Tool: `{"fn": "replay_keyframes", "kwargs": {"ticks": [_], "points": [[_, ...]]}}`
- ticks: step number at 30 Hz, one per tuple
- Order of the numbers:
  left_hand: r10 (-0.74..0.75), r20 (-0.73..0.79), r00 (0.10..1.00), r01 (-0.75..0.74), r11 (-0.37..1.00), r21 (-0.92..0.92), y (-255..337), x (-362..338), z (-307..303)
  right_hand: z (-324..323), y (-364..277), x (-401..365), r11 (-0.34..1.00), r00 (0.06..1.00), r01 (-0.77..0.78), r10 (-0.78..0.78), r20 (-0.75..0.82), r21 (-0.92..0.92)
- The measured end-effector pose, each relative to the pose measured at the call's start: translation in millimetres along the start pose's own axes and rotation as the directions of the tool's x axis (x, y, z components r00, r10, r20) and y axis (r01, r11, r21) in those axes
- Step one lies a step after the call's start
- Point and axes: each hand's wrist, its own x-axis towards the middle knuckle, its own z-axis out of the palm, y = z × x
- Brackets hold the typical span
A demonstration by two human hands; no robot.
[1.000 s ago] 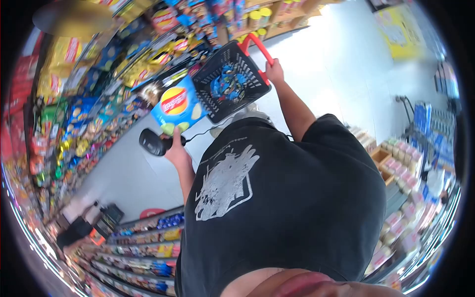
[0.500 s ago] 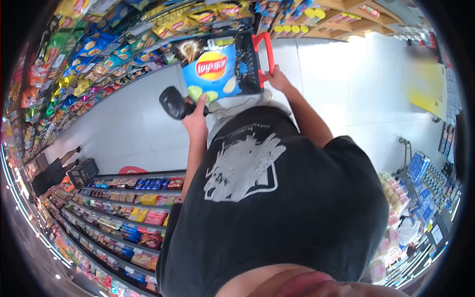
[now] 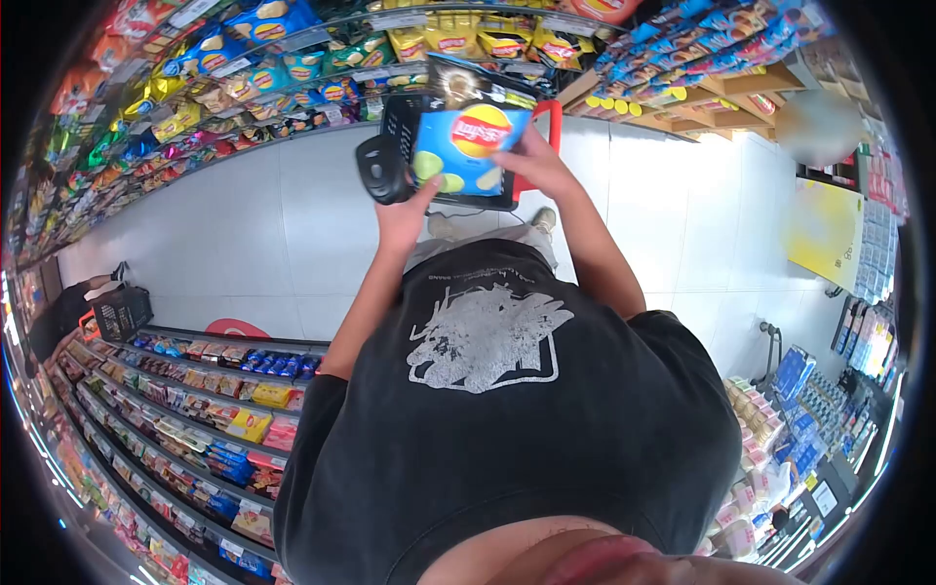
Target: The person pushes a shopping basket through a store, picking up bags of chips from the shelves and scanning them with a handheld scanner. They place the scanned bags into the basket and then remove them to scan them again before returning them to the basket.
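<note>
My left hand (image 3: 404, 216) is closed around a black handheld barcode scanner (image 3: 382, 170). Its thumb presses on the lower left of a blue bag of Lay's chips (image 3: 458, 161). On the bag's right side, my right hand (image 3: 541, 166) grips the edge, fingers across the front. The bag shows a red-and-yellow logo and sits over a black shopping basket (image 3: 398, 115) with a red handle (image 3: 556, 125). A dark snack bag (image 3: 466, 83) pokes up behind the blue one. Most of the basket's inside is hidden by the bags.
Shelves of chip bags (image 3: 273, 73) run along the top and left. Snack shelves (image 3: 224, 429) fill the lower left. Another person (image 3: 60, 317) stands far left beside a black basket (image 3: 122, 312). A yellow board (image 3: 829, 229) stands right; pale floor tiles (image 3: 673, 214) lie between.
My right hand has let go of the basket's red handle and taken hold of the chip bag's right edge. The bag, scanner and basket appear further right in the view.
</note>
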Motion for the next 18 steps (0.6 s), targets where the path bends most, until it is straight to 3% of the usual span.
{"fn": "replay_keyframes", "kwargs": {"ticks": [1, 3, 5, 6, 7, 8, 9, 11, 13, 15, 17, 18], "points": [[-0.052, 0.092, 0.994, 0.053, 0.999, -0.006, 13, 1, -2, 20, -7, 12, 0.976, 0.999, -0.021, 0.010, -0.054, -0.215], [-0.014, 0.185, 0.983, -0.011, 0.991, 0.133, 21, 3, -14, 38, -8, 36, 0.979, 0.994, -0.036, 0.015, -0.106, -0.200], [-0.023, 0.143, 0.989, -0.009, 0.976, 0.219, 9, 5, -29, 38, -22, 52, 0.932, 0.966, 0.125, -0.192, -0.172, -0.339], [0.093, 0.119, 0.989, -0.115, 0.975, 0.188, -3, 6, -39, 34, -35, 59, 0.823, 0.933, 0.085, -0.264, -0.245, -0.562], [0.085, 0.114, 0.990, -0.103, 0.982, 0.161, 2, 3, -49, 29, -50, 65, 0.666, 0.886, 0.016, -0.354, -0.298, -0.746], [0.075, 0.112, 0.991, -0.090, 0.987, 0.133, 7, 0, -62, 20, -71, 75, 0.409, 0.756, 0.258, -0.649, -0.081, -0.875], [0.066, 0.112, 0.992, -0.078, 0.991, 0.105, 10, -1, -74, 12, -93, 88, 0.073, 0.530, 0.423, -0.829, 0.181, -0.903], [0.098, 0.098, 0.990, -0.102, 0.994, 0.030, 12, 7, -97, -14, -100, 126, -0.004, 0.290, 0.502, -0.942, 0.172, -0.865], [0.084, 0.046, 0.995, -0.084, 0.996, -0.012, 6, 12, -115, -43, -89, 166, 0.200, 0.314, 0.549, -0.949, -0.022, -0.812], [0.083, 0.032, 0.996, -0.082, 0.996, -0.040, 10, 13, -122, -51, -90, 193, 0.273, 0.420, 0.356, -0.901, -0.107, -0.894], [0.054, 0.025, 0.998, -0.053, 0.997, -0.062, 2, 12, -126, -103, -52, 239, 0.023, 0.504, -0.004, -0.863, -0.022, -1.000], [0.021, 0.038, 0.999, -0.020, 0.999, -0.045, 4, 10, -125, -107, -60, 244, 0.082, 0.734, -0.223, -0.641, -0.223, -0.971]]}}
